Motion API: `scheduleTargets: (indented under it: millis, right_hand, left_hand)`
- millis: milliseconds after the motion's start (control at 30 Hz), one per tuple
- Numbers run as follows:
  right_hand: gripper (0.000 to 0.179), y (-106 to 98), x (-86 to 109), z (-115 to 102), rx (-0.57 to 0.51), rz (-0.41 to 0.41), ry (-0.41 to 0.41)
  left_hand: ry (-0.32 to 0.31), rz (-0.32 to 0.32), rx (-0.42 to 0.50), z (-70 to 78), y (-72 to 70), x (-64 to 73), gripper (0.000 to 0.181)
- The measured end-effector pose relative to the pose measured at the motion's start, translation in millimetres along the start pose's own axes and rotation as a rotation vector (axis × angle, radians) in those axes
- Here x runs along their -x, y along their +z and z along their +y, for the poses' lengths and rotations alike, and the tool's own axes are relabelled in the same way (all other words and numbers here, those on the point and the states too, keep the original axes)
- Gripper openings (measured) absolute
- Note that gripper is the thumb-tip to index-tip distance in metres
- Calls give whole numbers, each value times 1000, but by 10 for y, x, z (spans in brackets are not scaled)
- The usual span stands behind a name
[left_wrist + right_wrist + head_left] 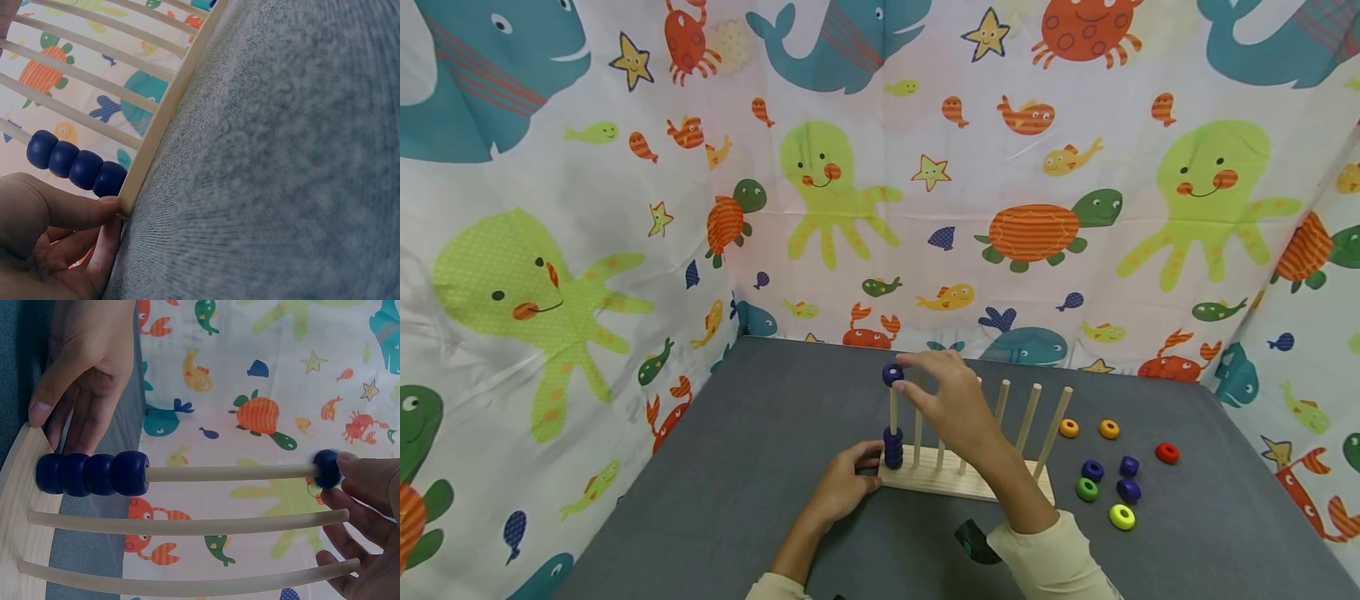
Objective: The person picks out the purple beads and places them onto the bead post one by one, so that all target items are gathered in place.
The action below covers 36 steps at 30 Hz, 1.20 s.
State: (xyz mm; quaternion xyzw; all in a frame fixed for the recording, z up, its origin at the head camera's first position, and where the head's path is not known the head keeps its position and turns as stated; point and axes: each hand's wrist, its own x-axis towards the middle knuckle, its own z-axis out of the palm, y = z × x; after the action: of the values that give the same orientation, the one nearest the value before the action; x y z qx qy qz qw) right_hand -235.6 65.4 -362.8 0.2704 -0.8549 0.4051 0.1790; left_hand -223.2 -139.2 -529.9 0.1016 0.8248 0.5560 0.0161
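Observation:
My right hand [955, 408] pinches a blue bead [892, 374] between thumb and fingertips at the top of the leftmost peg [893, 411]. In the right wrist view that bead [327, 469] sits round the peg's tip. Several blue beads [86, 169] are stacked at the foot of the same peg, against the wooden base [928, 480]. My left hand [842, 483] grips the left end of the base, thumb on its corner and fingers around the far side. The other upright pegs [187, 524] carry no beads; my right hand and forearm hide some of them.
Right of the base, loose beads lie on the grey table [760, 417]: two orange [1069, 428], one red [1167, 452], one green [1086, 489], one yellow [1122, 517] and several blue [1093, 471]. A patterned sea-animal curtain [865, 292] surrounds the table.

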Motion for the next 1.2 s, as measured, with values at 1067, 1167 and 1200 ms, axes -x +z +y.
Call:
scheduleTargets:
  millis: [1067, 1167, 1200]
  right_hand:
    - [30, -614, 608, 212, 30, 344, 1]
    - [30, -677, 690, 272, 26, 357, 20]
    - [30, -696, 719, 290, 27, 362, 26]
  left_hand:
    - [-6, -2, -13, -12, -1, 0, 57]
    - [-9, -5, -10, -7, 0, 1, 57]
    - [-9, -5, -9, -6, 2, 0, 57]
